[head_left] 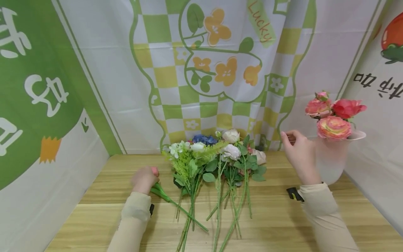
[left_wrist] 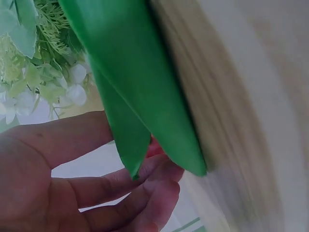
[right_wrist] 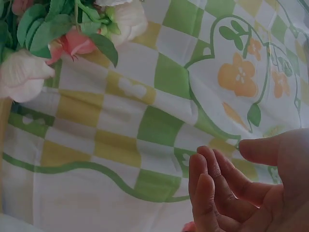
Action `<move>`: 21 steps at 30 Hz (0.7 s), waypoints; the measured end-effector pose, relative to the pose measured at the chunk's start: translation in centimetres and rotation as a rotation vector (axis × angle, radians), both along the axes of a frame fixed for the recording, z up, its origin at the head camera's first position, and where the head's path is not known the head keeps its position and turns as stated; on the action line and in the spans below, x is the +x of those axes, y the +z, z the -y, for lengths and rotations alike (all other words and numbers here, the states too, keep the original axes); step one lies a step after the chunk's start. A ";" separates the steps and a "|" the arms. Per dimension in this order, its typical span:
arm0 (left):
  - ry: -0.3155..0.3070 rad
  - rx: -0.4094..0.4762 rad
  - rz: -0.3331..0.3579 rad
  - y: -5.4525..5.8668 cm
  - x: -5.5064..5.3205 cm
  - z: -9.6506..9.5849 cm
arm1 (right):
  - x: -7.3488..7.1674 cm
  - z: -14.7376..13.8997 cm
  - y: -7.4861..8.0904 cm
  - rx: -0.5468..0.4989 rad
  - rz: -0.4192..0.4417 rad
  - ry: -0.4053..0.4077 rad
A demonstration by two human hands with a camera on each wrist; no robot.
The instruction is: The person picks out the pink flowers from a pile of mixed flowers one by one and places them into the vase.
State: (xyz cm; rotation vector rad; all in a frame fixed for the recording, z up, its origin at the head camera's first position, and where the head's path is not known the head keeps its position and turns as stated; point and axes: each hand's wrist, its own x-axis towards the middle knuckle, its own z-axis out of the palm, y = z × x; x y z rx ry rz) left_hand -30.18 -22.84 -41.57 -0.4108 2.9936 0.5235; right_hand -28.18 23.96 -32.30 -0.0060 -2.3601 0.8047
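At left hand (left_wrist: pixel 91 189), wrist view: pink bloom (left_wrist: pixel 154 148) mostly hidden behind green leaves (left_wrist: pixel 140 82).

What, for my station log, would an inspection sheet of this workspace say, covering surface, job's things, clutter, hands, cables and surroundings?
Surface: wood-grain table, partly covered by flowers.
Job's things: pink flower lying at left; loose flower pile in the middle, some stems crossing; frosted vase at right, holding pink and red blooms.
Clutter: nothing seen.
Hands: left hand at the pink flower's head, grip partly hidden; right hand beside the vase, holding nothing.
Cables: nothing seen.
Surroundings: checked, flower-printed cloth behind; printed side panels.
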 end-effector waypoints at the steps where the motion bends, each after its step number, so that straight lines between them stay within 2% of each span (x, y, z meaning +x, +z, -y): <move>1: -0.001 0.003 0.012 0.1 -0.1 -0.1 | -0.1 0.1 -0.2 -0.002 0.012 0.001; 7: 0.014 0.009 0.068 0.0 -0.4 -0.6 | -0.5 0.4 -1.5 -0.017 0.082 0.009; 15: 0.020 0.018 0.059 -0.6 -0.9 -0.5 | -0.8 0.7 -2.5 -0.025 0.159 0.006; 21: 0.006 0.031 0.064 -0.7 -1.0 -0.4 | -1.1 0.8 -3.3 -0.040 0.176 0.000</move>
